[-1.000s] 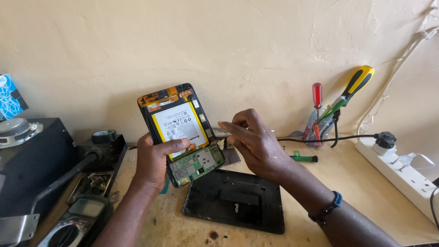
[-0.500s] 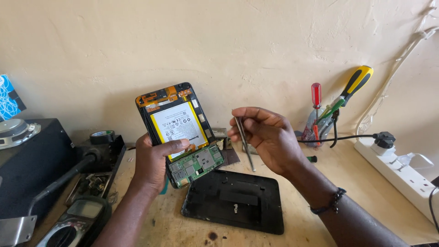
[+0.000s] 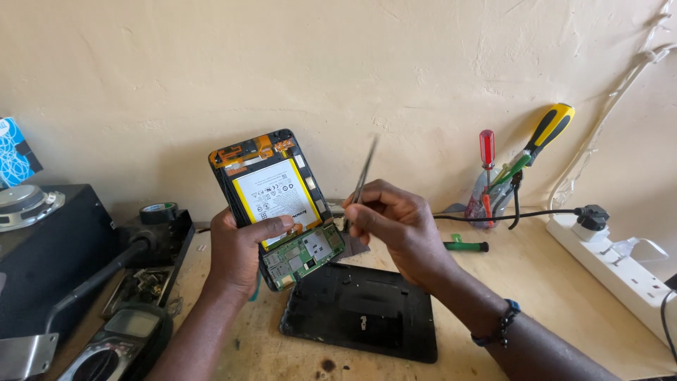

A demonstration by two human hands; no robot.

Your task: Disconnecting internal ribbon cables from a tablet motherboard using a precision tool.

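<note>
Looking like a small electronics repair workshop. Showing it: a scuffed wooden bench (image 3: 550, 282) pushed against a bare plaster wall, screwdrivers (image 3: 515, 166) with red and yellow handles standing in a holder, a multimeter (image 3: 116, 346) lying at the bench's near edge, a roll of tape (image 3: 158, 212), a white power strip (image 3: 620, 264) carrying a plugged-in lead, and an opened tablet (image 3: 278, 204) baring battery and green circuit board beside its removed black back cover (image 3: 363, 314).
</note>
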